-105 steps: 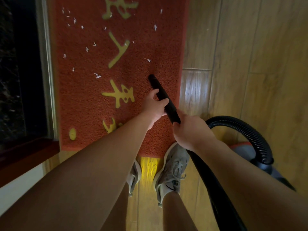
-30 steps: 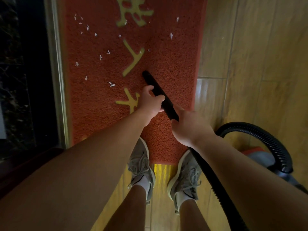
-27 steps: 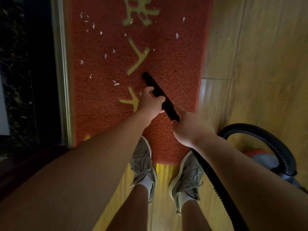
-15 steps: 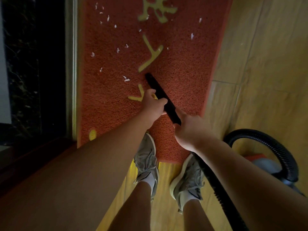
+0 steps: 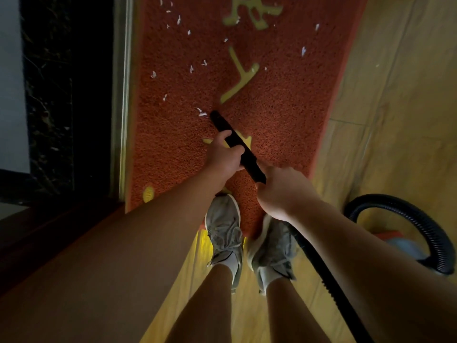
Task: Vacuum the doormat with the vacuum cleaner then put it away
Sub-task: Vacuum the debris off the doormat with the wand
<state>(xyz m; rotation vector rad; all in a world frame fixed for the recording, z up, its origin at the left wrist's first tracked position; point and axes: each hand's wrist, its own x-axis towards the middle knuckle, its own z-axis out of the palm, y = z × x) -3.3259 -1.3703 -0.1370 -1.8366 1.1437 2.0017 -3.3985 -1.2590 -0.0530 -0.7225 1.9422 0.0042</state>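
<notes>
A yellowish wood floor carries one red doormat beside a dark threshold, with more than a dozen white scraps strewn across it. One black nozzle slants over the mat, its tip just beside a scrap. The left hand grips it ahead, fingers wrapped round. The right hand clenches it behind, where one ribbed hose loops to the vacuum cleaner. Two grey shoes stand at the near edge.

Yellow characters on doormat, seen rotated. Top character cropped by frame edge, unreadable. Middle character two strokes, 人 or 入, cannot tell which. Lower character mostly covered. Round mark near corner, illegible.
</notes>
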